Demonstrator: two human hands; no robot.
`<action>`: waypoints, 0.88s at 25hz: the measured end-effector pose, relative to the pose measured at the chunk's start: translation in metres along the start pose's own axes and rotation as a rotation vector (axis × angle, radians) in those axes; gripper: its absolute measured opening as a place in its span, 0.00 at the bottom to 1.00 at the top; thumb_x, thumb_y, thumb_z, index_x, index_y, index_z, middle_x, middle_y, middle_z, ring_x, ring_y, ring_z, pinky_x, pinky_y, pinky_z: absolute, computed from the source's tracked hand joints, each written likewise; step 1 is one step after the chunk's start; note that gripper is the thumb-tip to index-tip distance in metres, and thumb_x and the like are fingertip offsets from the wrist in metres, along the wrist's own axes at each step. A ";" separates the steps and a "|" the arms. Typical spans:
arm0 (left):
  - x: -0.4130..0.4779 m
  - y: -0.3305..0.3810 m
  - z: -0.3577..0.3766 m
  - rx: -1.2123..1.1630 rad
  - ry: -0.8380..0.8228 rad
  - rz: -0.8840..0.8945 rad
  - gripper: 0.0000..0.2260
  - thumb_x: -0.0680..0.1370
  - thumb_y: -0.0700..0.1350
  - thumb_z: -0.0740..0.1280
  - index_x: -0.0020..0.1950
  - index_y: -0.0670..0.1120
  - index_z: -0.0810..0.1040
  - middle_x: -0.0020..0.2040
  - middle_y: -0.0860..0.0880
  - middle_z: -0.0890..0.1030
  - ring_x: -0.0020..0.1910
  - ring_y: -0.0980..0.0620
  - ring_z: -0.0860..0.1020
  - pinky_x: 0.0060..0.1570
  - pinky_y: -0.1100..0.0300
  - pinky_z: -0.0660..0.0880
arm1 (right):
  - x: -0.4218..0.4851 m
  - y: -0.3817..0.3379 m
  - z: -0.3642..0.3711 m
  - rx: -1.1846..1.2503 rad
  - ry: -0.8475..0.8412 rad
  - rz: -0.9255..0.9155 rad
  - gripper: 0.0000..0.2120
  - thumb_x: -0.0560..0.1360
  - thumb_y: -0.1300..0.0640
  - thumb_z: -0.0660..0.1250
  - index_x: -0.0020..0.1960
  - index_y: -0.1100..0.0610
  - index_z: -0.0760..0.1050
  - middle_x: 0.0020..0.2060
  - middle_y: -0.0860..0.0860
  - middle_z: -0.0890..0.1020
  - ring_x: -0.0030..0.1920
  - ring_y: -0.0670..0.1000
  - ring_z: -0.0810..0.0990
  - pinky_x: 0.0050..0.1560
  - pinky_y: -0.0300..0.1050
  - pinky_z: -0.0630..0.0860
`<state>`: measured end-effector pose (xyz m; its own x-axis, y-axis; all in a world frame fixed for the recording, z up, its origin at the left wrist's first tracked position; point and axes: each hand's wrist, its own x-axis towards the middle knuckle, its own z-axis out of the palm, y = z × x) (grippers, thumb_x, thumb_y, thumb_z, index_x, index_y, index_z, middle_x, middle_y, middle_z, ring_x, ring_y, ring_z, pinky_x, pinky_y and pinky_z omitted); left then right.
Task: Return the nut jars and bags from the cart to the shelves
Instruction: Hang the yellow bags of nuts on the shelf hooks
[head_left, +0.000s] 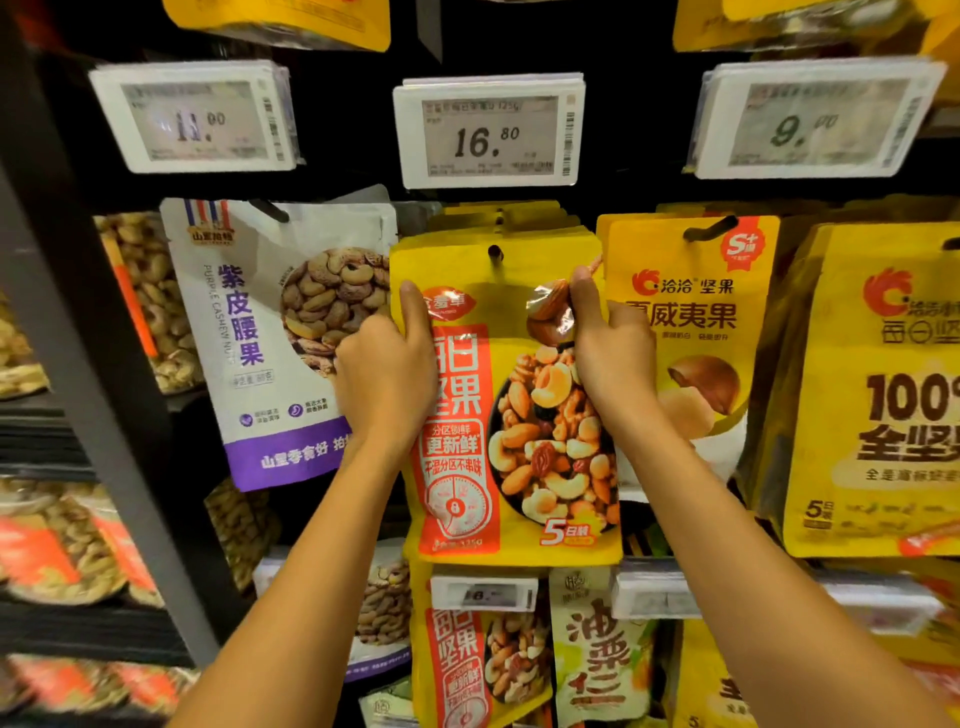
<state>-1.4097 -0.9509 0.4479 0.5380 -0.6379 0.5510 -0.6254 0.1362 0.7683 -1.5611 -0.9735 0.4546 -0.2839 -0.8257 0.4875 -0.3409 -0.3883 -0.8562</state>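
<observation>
A yellow and red mixed-nut bag (519, 447) hangs at the front of a row of like bags, its top hole over a black peg (495, 253). My left hand (387, 374) grips the bag's upper left edge, thumb on the front. My right hand (605, 343) pinches its upper right edge, thumb on the almond picture. Both hands hold the bag flat against the stack behind it. The cart is out of view.
A white and purple cashew bag (270, 343) hangs to the left, yellow macadamia bags (696, 322) and more yellow bags (883, 395) to the right. Price tags (491, 132) sit above. A dark shelf post (98, 395) runs down the left. More nut bags hang below.
</observation>
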 end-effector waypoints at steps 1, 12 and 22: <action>-0.008 -0.008 0.000 -0.032 0.035 0.084 0.20 0.82 0.55 0.53 0.40 0.43 0.72 0.41 0.47 0.77 0.39 0.50 0.75 0.38 0.62 0.71 | -0.008 0.005 0.000 0.010 0.033 -0.086 0.20 0.79 0.44 0.57 0.33 0.54 0.67 0.26 0.47 0.69 0.29 0.40 0.71 0.29 0.34 0.63; -0.068 -0.076 0.026 0.488 0.005 0.727 0.21 0.80 0.48 0.54 0.71 0.44 0.68 0.71 0.39 0.68 0.72 0.38 0.61 0.70 0.43 0.55 | -0.044 0.074 0.008 -0.619 0.031 -0.944 0.18 0.77 0.60 0.57 0.65 0.62 0.73 0.65 0.58 0.74 0.67 0.59 0.70 0.68 0.54 0.67; -0.112 -0.058 -0.041 0.180 -0.072 0.515 0.19 0.81 0.48 0.54 0.69 0.44 0.71 0.66 0.44 0.74 0.69 0.48 0.68 0.70 0.53 0.58 | -0.108 0.060 -0.021 -0.463 0.013 -1.024 0.14 0.74 0.65 0.61 0.58 0.66 0.78 0.60 0.61 0.78 0.63 0.58 0.73 0.65 0.51 0.67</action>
<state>-1.4105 -0.8560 0.3548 0.1005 -0.5743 0.8125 -0.8878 0.3168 0.3338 -1.5693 -0.8992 0.3541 0.3126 -0.1998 0.9286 -0.7183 -0.6894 0.0935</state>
